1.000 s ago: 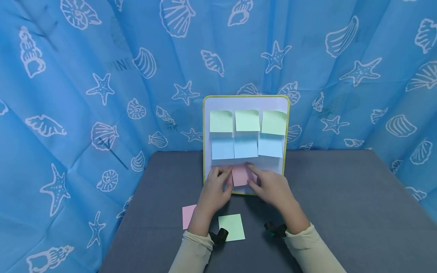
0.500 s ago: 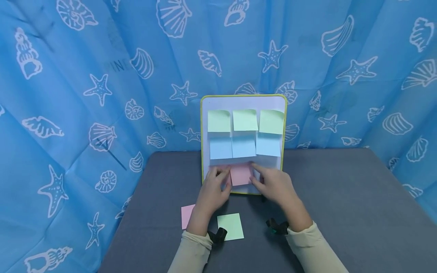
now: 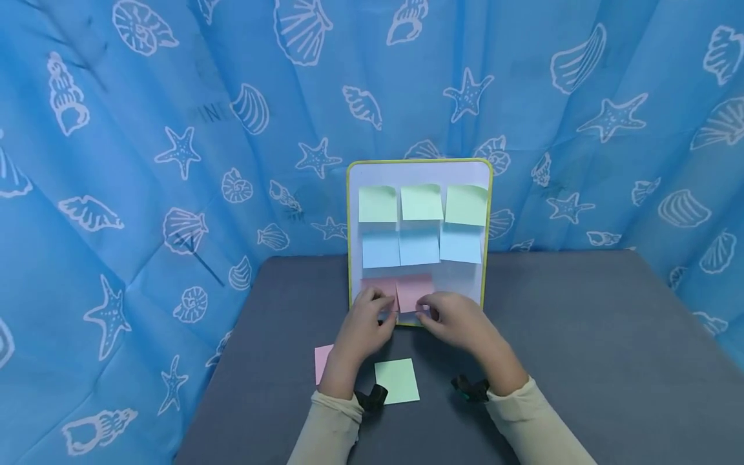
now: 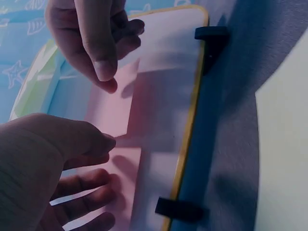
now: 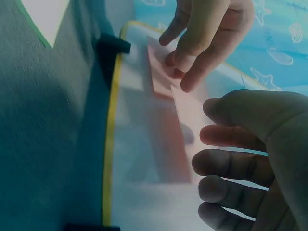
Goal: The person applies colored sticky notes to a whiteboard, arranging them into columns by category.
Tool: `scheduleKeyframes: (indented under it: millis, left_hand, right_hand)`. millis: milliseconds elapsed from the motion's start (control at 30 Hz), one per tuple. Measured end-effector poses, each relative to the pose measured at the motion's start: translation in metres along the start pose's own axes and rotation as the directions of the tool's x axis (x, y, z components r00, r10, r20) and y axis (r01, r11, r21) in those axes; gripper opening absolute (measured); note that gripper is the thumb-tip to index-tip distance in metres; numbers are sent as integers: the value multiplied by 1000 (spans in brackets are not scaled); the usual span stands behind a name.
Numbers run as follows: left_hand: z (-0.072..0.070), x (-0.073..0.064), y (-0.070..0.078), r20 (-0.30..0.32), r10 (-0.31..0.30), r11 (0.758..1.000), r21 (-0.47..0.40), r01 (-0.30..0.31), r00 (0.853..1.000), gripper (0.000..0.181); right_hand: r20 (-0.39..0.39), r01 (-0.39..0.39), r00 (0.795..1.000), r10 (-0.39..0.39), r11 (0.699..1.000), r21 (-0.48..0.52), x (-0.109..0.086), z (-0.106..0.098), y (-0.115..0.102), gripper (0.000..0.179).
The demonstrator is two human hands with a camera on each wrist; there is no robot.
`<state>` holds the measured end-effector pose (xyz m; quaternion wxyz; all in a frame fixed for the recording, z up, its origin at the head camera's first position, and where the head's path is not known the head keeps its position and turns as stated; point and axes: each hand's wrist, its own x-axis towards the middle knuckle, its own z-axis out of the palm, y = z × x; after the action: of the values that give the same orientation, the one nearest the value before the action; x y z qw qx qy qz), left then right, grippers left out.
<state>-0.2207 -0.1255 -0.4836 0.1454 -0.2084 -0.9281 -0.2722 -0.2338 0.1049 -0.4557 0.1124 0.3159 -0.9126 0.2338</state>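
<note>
A yellow-edged whiteboard (image 3: pixel 459 278) stands upright on the grey table. Green sticky notes (image 3: pixel 422 203) form its top row and blue sticky notes (image 3: pixel 420 247) the row below. Lower down, two pink sticky notes sit side by side, the left one (image 3: pixel 379 283) partly behind my left hand (image 3: pixel 361 328) and the middle one (image 3: pixel 414 292) beside my right hand (image 3: pixel 459 321). Loosely bent left fingers (image 4: pixel 82 180) hover by the left pink note, pinching nothing. My right fingers (image 5: pixel 231 161) are spread near the middle note's lower right edge, with no hold on it.
A loose green note (image 3: pixel 401 381) lies on the table in front of the board, and a pink note (image 3: pixel 322 361) lies half behind my left wrist. Black feet (image 4: pixel 179 210) jut from the board's bottom edge. A blue shell-print curtain (image 3: pixel 232 129) hangs behind.
My right hand has slid from the middle pink note's upper corner down to its lower right side, leaving the note stuck on the board. My left hand has barely moved.
</note>
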Motion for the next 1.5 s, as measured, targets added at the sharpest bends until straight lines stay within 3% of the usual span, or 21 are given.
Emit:
scheduleKeyframes:
  millis: [100, 233, 433, 633, 767, 833, 1067, 1200, 1500]
  left_hand:
    - [-5, -7, -3, 45, -14, 1000, 7, 14, 999, 28]
    - [-16, -25, -13, 101, -95, 995, 3, 95, 990, 28]
    - [-37, -61, -31, 122, -230, 973, 6, 231, 965, 29]
    - [-53, -97, -43, 166, -318, 948, 35, 317, 934, 30]
    - [-58, -112, -47, 188, -353, 936, 69, 346, 916, 33]
    - [-59, -117, -49, 196, -355, 935, 80, 346, 914, 37]
    - [-60, -127, -53, 259, -412, 911, 93, 402, 874, 47]
    - [-61, -130, -52, 279, -424, 905, 98, 414, 861, 46]
    - [-56, -129, -53, 251, -437, 899, 112, 423, 864, 39]
  right_hand:
    - [34, 23, 999, -24, 1000, 13, 0, 1, -6, 18]
    - [91, 42, 995, -46, 998, 49, -1, 6, -15, 20]
    - [163, 87, 981, -104, 990, 113, -2, 20, -36, 17]
    - [236, 110, 961, -142, 983, 146, 1, 38, -60, 28]
    - [300, 119, 940, -162, 980, 159, 6, 47, -77, 28]
    - [337, 113, 927, -164, 980, 166, 8, 51, -86, 27]
    - [426, 131, 888, -176, 982, 135, 12, 71, -109, 29]
    - [479, 128, 863, -163, 986, 105, 14, 77, -118, 31]
    - [493, 166, 854, -164, 985, 41, 17, 88, -122, 25]
